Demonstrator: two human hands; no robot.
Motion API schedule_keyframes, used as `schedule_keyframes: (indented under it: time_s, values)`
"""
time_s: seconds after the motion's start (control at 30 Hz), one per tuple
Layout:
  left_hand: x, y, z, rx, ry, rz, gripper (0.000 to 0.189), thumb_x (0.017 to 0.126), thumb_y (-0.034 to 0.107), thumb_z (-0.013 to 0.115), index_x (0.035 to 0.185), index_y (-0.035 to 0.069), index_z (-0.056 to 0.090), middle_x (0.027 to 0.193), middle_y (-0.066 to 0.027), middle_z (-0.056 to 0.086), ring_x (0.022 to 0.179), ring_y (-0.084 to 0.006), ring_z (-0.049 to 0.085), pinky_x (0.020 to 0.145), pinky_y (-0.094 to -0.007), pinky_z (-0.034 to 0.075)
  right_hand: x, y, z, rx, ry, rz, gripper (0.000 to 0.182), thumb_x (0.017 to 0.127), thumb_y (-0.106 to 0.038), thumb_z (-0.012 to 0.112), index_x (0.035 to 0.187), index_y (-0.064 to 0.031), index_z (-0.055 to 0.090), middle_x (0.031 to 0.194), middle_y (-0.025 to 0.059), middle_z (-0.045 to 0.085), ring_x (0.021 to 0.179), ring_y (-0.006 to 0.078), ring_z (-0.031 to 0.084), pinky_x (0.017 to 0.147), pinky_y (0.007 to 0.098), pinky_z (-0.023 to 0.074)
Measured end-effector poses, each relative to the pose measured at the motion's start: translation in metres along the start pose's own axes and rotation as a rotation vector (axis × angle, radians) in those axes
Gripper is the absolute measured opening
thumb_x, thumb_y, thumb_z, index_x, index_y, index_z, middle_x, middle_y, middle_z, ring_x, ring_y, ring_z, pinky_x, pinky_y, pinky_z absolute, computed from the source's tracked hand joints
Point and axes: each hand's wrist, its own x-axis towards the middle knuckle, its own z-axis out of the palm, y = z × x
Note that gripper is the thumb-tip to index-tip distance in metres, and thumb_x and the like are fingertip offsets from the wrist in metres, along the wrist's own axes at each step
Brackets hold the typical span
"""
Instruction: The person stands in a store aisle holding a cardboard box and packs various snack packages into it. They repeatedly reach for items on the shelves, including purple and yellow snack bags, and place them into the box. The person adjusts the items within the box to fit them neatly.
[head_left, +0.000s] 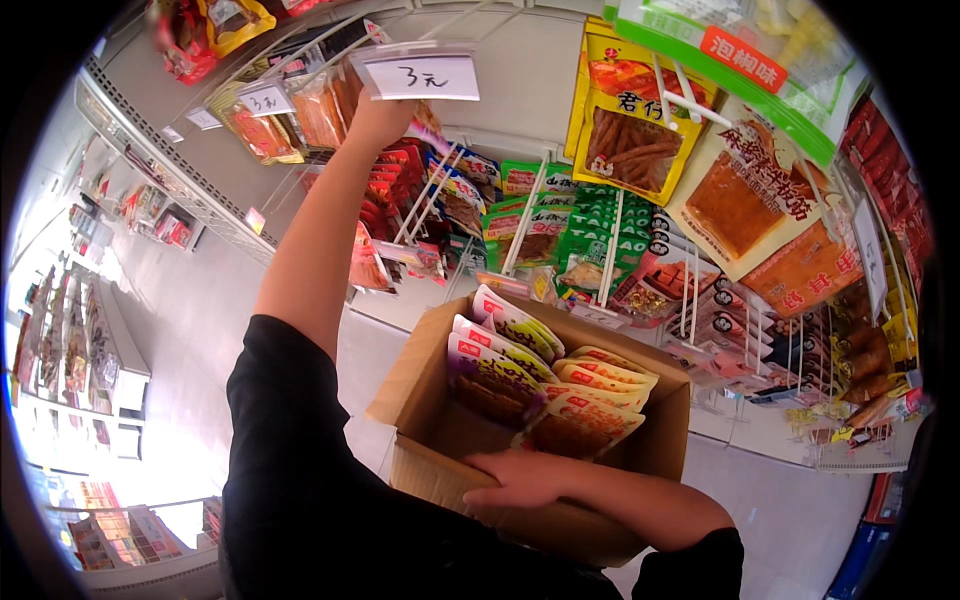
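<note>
My left hand (381, 121) reaches up to the hanging rack, its fingers hidden behind a handwritten price tag (424, 78). The edge of a pink and purple packet (429, 138) shows beside it; whether my fingers hold it is unclear. Lower down, my right hand (517, 478) grips the near wall of an open cardboard box (431, 469), fingers over the rim and thumb outside. Inside the box stand purple and green snack pouches (495, 382) at the left and cream and orange pouches (589, 424) at the right.
Metal hooks (525, 217) with green snack packets (600, 232) hang beyond the box. Large yellow packets (637, 120) and a green-edged bag (765, 67) hang close at the upper right. A perforated shelf edge (176, 161) runs along the left, with more shelving (124, 345) beyond the floor.
</note>
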Motion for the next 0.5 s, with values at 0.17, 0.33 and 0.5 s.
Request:
schedule_keyframes:
  time_s: [0.17, 0.33, 0.5]
  values:
    - [0.003, 0.017, 0.018, 0.105, -0.156, -0.073, 0.038, 0.092, 0.026, 0.059, 0.127, 0.009, 0.061, 0.116, -0.0214, 0.066, 0.102, -0.0430, 0.063, 0.088, -0.0501, 0.052, 0.001, 0.004, 0.001, 0.045, 0.019, -0.008, 0.069, 0.095, -0.055, 0.055, 0.140, -0.0020, 0.048, 0.123, 0.0266, 0.065, 0.114, 0.0406, 0.064, 0.098, 0.0470, 0.0495]
    - [-0.011, 0.080, -0.021, -0.181, -0.231, -0.268, 0.037, 0.096, 0.027, 0.063, 0.125, 0.004, 0.063, 0.104, -0.0138, 0.070, 0.087, -0.0269, 0.068, 0.081, -0.0383, 0.053, -0.001, -0.002, -0.005, 0.007, -0.012, 0.018, 0.069, 0.095, -0.054, 0.055, 0.138, -0.0015, 0.049, 0.122, 0.0267, 0.065, 0.114, 0.0409, 0.063, 0.098, 0.0476, 0.0497]
    - [-0.079, 0.151, -0.081, -0.525, -0.106, -0.463, 0.015, 0.099, 0.013, 0.063, 0.104, -0.001, 0.065, 0.088, 0.0005, 0.067, 0.077, -0.0044, 0.057, 0.070, -0.0228, 0.048, 0.000, 0.002, -0.001, -0.001, 0.015, -0.011, 0.069, 0.095, -0.055, 0.053, 0.138, -0.0016, 0.049, 0.121, 0.0272, 0.065, 0.114, 0.0414, 0.063, 0.098, 0.0490, 0.0491]
